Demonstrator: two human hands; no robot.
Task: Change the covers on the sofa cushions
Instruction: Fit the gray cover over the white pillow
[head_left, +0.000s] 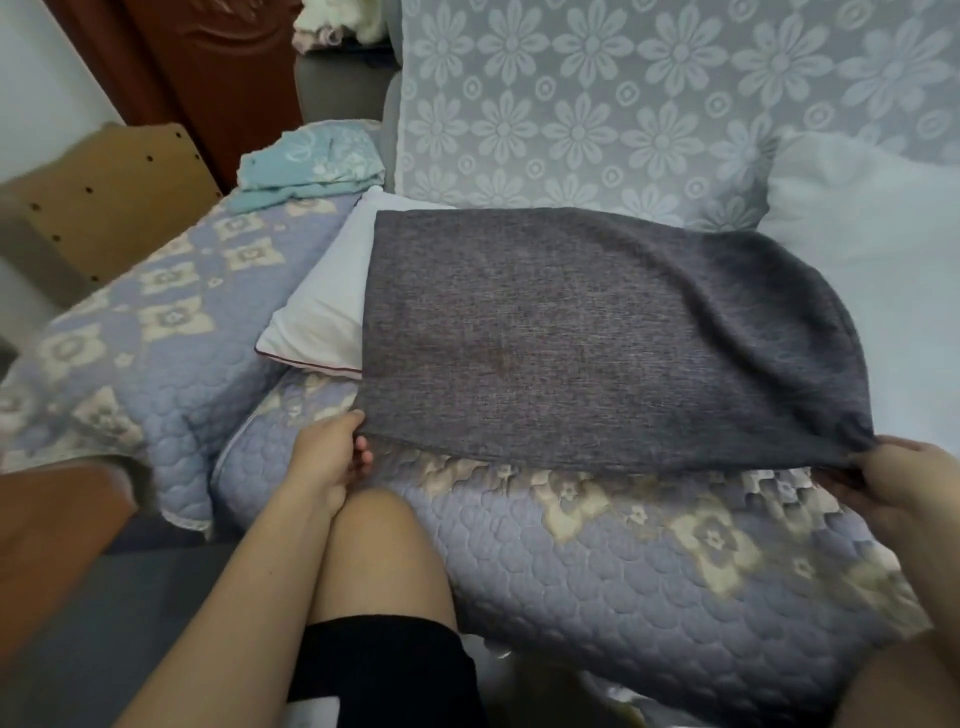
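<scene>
Cushion (322, 306) lies on the sofa seat (649, 571), cover (597, 338) over its right part.

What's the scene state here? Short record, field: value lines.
cushion: white, lying on the sofa seat, left end sticking out of the cover
cover: grey, over most of the cushion
left hand: holds the cover's near left edge
right hand: pinches the cover's near right corner
sofa: quilted lilac throw on the seat, lace on the back
other: folded teal cloth on the armrest
</scene>
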